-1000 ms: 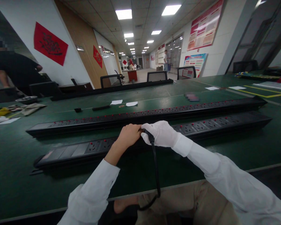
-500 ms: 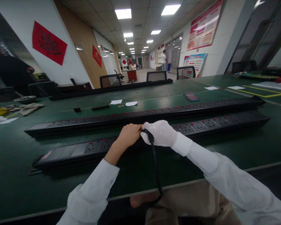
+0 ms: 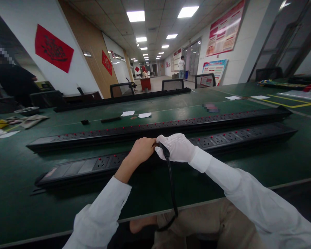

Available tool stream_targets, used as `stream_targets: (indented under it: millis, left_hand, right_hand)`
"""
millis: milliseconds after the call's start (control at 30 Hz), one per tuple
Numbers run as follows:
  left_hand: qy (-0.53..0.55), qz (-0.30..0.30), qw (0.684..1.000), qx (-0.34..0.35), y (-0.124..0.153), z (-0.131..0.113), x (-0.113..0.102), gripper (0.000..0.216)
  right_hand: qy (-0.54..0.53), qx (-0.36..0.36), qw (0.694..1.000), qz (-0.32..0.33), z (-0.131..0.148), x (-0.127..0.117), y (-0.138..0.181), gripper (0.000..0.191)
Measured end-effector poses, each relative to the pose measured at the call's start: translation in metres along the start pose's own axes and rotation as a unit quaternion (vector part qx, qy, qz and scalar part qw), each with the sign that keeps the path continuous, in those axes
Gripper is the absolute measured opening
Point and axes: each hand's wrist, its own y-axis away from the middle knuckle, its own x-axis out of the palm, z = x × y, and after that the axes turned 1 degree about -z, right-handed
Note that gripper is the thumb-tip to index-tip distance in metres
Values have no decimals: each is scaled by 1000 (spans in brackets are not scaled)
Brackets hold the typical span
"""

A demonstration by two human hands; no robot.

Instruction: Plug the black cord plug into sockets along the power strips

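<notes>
A long black power strip [image 3: 64, 172] with sockets and small red lights lies along the near side of the table. My bare left hand [image 3: 141, 150] is closed over its middle, fingers bent towards the far edge and partly hidden. In a white dotted glove, my right hand [image 3: 176, 147] grips a black plug [image 3: 166, 151] above the strip. The two hands touch at the fingertips, and the plug's front end is hidden, so I cannot tell whether it sits in a socket. From the plug, a black cord [image 3: 171, 186] hangs down over the table's edge to my lap.
Behind lies a longer power strip [image 3: 114, 131] with red lights. The green table [image 3: 12, 193] also bears papers [image 3: 145, 115], a dark bar [image 3: 111, 119] and a cloth [image 3: 34, 121]. A dark-clothed person [image 3: 11, 79] stands at far left; another person [image 3: 181, 67] stands far back.
Both hands keep their places and grip. The lower part of the cord has swung slightly left, and my legs below the table have shifted. The view has moved a little.
</notes>
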Motion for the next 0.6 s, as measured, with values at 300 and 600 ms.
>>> stream_targets:
  millis: [300, 600]
  left_hand:
    - [-2, 10, 1000, -5, 2, -3, -5, 28]
    - [-9, 12, 1000, -5, 1, -4, -5, 27]
  right_hand:
    - [-9, 1, 1000, -8, 0, 0, 0, 31]
    - [5, 4, 1000, -3, 0, -1, 0, 32]
